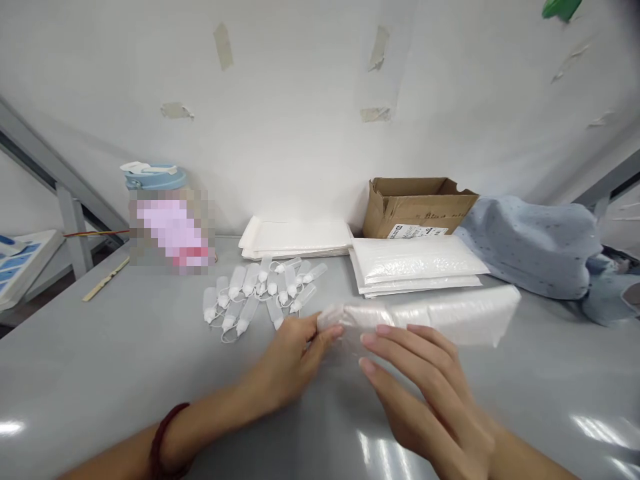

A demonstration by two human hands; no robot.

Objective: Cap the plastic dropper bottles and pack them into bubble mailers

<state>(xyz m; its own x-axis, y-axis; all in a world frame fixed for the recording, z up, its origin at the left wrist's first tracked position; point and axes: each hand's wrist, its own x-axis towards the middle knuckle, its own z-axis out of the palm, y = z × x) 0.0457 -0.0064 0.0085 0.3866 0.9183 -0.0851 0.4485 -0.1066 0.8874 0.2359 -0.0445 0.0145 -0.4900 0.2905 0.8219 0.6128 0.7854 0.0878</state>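
A long clear plastic bag (445, 320) is held above the grey table, stretching off to the right and slightly blurred at its far end. My left hand (287, 360) pinches its left end between thumb and fingers. In front of the bag, my right hand (430, 393) has its fingers extended and apart; whether the fingertips touch the plastic I cannot tell. Just beyond my left hand lies a group of small translucent dropper bottles (250, 277) with white caps on loops.
Flat white padded mailers (300, 237) lie against the wall, with a second stack (420, 267) to their right. Behind it stands an open cardboard box (420, 203), beside a crumpled pale blue cloth (535, 243). At left are a blue-lidded tumbler (155, 179) and a thin wooden stick (105, 280).
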